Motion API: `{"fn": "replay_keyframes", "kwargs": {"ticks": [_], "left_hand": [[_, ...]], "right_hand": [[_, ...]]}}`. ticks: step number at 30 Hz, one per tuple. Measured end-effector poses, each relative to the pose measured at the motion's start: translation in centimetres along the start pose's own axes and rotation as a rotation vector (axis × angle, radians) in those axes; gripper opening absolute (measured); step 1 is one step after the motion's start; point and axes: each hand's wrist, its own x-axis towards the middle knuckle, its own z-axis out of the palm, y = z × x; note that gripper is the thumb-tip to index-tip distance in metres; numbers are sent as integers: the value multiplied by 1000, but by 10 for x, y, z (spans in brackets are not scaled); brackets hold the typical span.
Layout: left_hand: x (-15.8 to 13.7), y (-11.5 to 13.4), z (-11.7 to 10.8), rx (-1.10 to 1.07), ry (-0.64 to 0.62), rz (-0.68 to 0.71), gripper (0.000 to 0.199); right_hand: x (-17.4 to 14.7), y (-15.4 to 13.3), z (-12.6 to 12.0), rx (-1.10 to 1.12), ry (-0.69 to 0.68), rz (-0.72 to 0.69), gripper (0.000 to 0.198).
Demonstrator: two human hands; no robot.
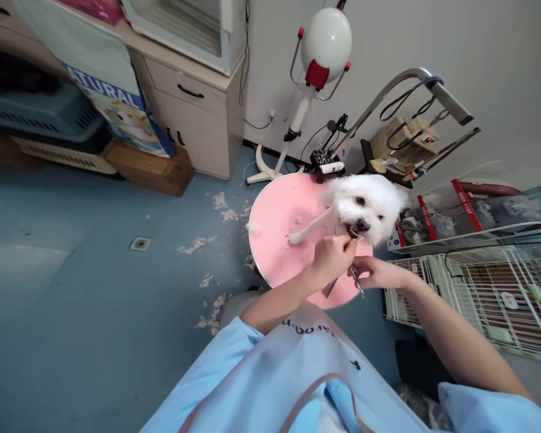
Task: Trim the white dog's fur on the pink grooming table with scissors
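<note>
A white dog is on a round pink grooming table, its head towards me and its mouth slightly open. My left hand is closed in a pinch at the dog's chin, just under the mouth; the fur between the fingertips is mostly hidden. Just below and to the right, my right hand holds metal scissors by the handles, their rings pointing down towards me. Their blades are hidden behind my hands. A narrow purple item, perhaps a comb, shows beside my left wrist.
Behind the table stand a white dryer on a stand and a metal grooming arm with a looped lead. White wire cages are on the right. Clumps of cut fur lie on the blue floor; cabinets stand at the back left.
</note>
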Motion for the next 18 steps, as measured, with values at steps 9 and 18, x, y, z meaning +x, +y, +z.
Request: {"fn": "replay_keyframes", "kwargs": {"ticks": [9, 18], "left_hand": [[3, 12, -2, 136, -36, 41, 31], [1, 16, 1, 185, -101, 44, 31]], "right_hand": [[-15, -10, -18, 41, -88, 103, 25], [-17, -6, -16, 58, -113, 131, 25]]}}
